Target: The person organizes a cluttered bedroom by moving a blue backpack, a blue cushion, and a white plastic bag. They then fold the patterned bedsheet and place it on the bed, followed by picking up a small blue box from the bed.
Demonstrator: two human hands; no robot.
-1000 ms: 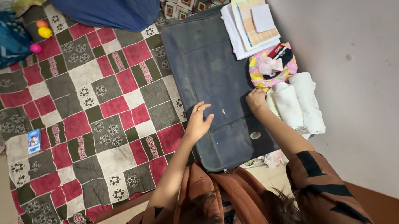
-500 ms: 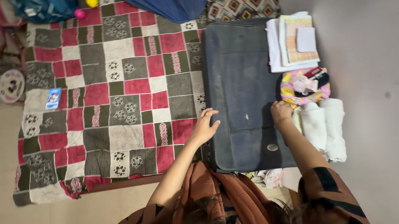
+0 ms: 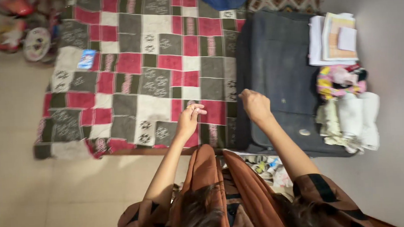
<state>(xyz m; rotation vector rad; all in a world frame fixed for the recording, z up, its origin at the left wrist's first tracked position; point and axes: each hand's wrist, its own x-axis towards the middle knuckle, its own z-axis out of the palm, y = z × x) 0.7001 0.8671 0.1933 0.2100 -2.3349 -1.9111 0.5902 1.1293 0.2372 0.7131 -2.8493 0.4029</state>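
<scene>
The left hand (image 3: 189, 118) hovers over the checked quilt (image 3: 136, 71), its grip narrow and seemingly empty. The right hand (image 3: 255, 105) is closed in a loose fist at the near left edge of the dark folded cloth (image 3: 277, 69); whether its grip pinches the fabric I cannot tell. Smoothing that cloth well calls for flat palms pressing outward from its edge. Rolled white towels (image 3: 354, 118) lie right of it.

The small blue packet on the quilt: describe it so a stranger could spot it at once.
Start at the big red, grey and white patchwork quilt spread on the floor. Go to its far left side, away from the dark folded garment near the person's hands. The small blue packet lies flat there alone, the only loose, bright blue rectangle on the checks.
</scene>
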